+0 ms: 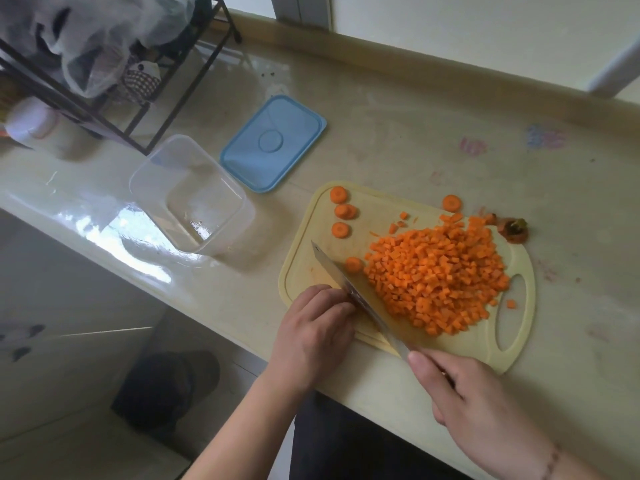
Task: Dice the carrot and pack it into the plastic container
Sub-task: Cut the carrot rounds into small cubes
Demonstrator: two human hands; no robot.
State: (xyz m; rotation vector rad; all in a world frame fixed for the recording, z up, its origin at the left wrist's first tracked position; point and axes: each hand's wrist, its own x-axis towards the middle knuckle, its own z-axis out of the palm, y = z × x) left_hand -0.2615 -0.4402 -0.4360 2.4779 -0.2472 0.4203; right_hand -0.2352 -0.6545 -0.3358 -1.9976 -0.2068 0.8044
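Right hand (464, 407) has its grip clenched on the knife (349, 289); left hand (311, 327), fingers curled, presses the blade. Diced carrot (440, 282) is heaped on the board (519, 344) just right of the blade; container (194, 195) stands apart on the table (450, 140).

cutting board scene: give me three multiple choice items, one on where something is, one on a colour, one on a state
1. Where does the lid lie?
A. on the counter, beyond the cutting board
B. on the container
C. under the knife

2. What colour is the lid?
A. red
B. blue
C. black

3. What is in the plastic container now?
A. the diced carrot
B. whole carrot rounds
C. no carrot at all

Answers:
1 A: it lies flat on the counter, past the far edge of the cutting board.
2 B: its top is plainly light blue.
3 C: the clear tub shows no carrot, while the diced carrot is heaped on the board beside the knife, whose handle is in the grip of the right hand.
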